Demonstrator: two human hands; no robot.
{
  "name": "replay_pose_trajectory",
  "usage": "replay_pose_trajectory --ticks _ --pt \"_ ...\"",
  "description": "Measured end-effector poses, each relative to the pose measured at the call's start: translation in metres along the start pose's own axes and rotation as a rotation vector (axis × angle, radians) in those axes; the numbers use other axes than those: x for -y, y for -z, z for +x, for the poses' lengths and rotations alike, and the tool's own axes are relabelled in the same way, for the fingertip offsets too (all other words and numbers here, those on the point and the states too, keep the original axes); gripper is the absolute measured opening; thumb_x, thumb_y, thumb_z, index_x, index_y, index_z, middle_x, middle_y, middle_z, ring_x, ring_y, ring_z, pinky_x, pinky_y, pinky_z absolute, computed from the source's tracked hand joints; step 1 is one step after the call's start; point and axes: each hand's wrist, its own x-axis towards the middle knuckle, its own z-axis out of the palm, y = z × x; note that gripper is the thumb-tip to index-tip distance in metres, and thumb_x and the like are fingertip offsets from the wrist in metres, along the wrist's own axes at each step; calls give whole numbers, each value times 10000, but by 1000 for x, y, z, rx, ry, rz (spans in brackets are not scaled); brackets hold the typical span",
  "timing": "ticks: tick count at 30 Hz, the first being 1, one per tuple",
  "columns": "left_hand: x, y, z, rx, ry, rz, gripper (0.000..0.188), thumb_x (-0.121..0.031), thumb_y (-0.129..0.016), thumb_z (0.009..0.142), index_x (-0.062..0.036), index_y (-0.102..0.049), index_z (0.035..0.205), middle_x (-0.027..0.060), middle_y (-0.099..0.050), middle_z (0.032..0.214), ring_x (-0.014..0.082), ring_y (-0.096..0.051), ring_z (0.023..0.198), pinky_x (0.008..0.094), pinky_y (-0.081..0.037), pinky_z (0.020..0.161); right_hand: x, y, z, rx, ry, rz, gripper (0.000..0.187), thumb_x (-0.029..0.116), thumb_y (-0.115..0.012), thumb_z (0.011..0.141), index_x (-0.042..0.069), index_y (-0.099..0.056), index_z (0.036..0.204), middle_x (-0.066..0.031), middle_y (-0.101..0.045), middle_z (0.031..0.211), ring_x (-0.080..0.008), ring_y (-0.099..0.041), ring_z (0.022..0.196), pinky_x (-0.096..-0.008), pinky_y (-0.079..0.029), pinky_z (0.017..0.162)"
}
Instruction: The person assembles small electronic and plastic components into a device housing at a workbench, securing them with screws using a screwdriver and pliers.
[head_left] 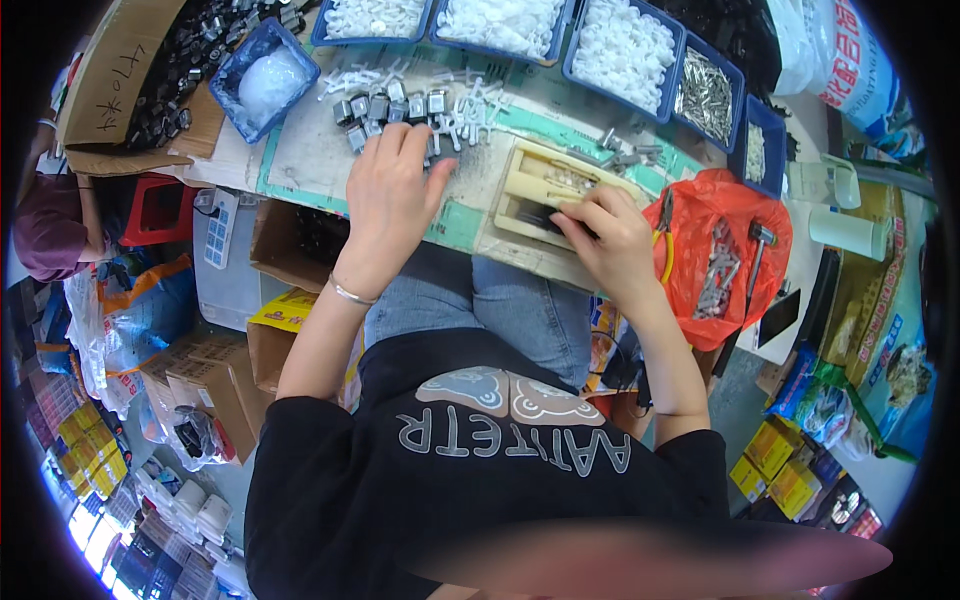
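My left hand [392, 195] reaches over a heap of small metal-and-black block-shaped parts [397, 107]. Its fingertips rest at the near edge of the heap, with the thumb held apart. White plastic pieces with stems [468, 115] lie behind and to the right of those blocks. Over a cream plastic tray [512, 225] with compartments, my right hand [612, 240] is closed in a pinch. A dark strip-like part [535, 214] lies in the tray beside its fingertips, which hide whatever they grip. Small clear pieces [568, 178] sit in the tray's far compartment.
Blue bins of white plastic parts [622, 55] and metal pins [706, 95] line the far edge. At the right, a red plastic bag [735, 200] holds metal parts, with yellow-handled pliers [664, 245] beside it. A cardboard box [105, 85] of dark parts stands far left.
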Motion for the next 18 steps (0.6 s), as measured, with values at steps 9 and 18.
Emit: replay_pose_trajectory --ticks 9,18 --pt "11 -9 -7 43 137 -302 256 -35 -631 803 -19 -577 1053 124 -541 952 273 -570 792 341 -482 682 19 12 -5 83 -11 -177 99 44 -645 769 49 -666 865 -91 -565 770 -269 -574 748 -369 -463 653" --pt "-29 -6 -20 64 162 -953 234 -3 -684 768 -62 -646 992 72 -600 1003 174 -593 894 290 -470 778 30 9 0 155 -273 -245 49 39 -626 786 20 -584 804 -134 -567 792 -337 -599 703 -407 -468 595"
